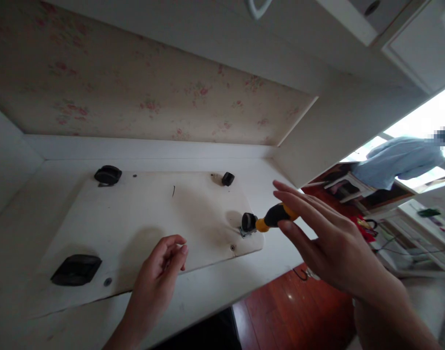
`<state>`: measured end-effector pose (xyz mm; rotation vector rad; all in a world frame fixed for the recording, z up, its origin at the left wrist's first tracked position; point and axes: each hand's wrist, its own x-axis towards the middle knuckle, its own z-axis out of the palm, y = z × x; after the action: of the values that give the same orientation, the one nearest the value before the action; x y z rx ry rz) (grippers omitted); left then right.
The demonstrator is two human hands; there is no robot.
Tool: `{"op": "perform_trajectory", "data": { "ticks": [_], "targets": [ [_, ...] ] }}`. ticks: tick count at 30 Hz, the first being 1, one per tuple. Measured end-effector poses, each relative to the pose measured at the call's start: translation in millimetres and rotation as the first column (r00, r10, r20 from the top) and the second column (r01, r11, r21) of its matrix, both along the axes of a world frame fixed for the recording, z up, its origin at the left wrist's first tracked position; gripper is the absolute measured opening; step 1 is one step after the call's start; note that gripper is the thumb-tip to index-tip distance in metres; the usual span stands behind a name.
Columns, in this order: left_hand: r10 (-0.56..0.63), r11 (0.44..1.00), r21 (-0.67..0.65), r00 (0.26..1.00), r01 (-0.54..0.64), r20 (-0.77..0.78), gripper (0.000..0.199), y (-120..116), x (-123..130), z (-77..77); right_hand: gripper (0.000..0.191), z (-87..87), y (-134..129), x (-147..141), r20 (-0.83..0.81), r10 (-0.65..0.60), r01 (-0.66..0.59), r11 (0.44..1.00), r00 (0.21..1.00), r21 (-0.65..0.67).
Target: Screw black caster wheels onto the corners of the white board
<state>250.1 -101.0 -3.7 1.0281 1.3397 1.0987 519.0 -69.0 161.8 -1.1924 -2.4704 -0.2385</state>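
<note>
A white board (pixel 164 214) lies on a white surface, with several black casters on it. My right hand (pixel 317 233) holds a yellow and black screwdriver (pixel 275 217) by its handle, between thumb and fingers. The tool's front end is at the caster (pixel 248 222) with a metal plate at the board's right; its tip is hidden. My left hand (pixel 164 265) rests near the board's front edge, fingers curled and thumb near the fingertips; whether anything small is inside cannot be seen. Other casters sit at the back left (pixel 108 175), front left (pixel 77 270) and back right (pixel 227 179).
A floral wall panel (pixel 149 97) rises behind the surface (pixel 207 287). White cabinet parts overhang it. At the right are a person in a light blue top (pixel 397 160), a cluttered white cabinet (pixel 412 233) and a red wooden floor (pixel 291 311).
</note>
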Motion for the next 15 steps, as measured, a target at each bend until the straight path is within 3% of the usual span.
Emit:
{"op": "perform_trajectory", "data": {
  "ticks": [3,9,12,15],
  "targets": [
    [-0.012,1.0,-0.004,1.0,0.012,0.005,0.034,-1.0,-0.2,-0.9,0.054,2.2,-5.2,0.4,-0.017,0.01,-0.011,0.997,1.0,-0.07],
    [0.009,1.0,0.011,1.0,-0.009,-0.012,0.032,-1.8,-0.3,0.9,0.036,-1.1,-2.8,1.3,-0.029,-0.062,0.064,0.996,0.998,0.06],
    [0.007,1.0,0.011,1.0,-0.006,-0.023,0.031,-1.8,-0.2,2.8,0.046,-2.1,-1.8,1.2,-0.061,-0.068,0.067,0.997,0.996,-0.024],
    [-0.002,1.0,0.003,1.0,0.002,-0.026,0.031,-2.0,-0.3,3.2,0.056,-3.6,-2.6,1.1,-0.124,0.021,-0.031,0.996,0.992,-0.082]
  ]
}}
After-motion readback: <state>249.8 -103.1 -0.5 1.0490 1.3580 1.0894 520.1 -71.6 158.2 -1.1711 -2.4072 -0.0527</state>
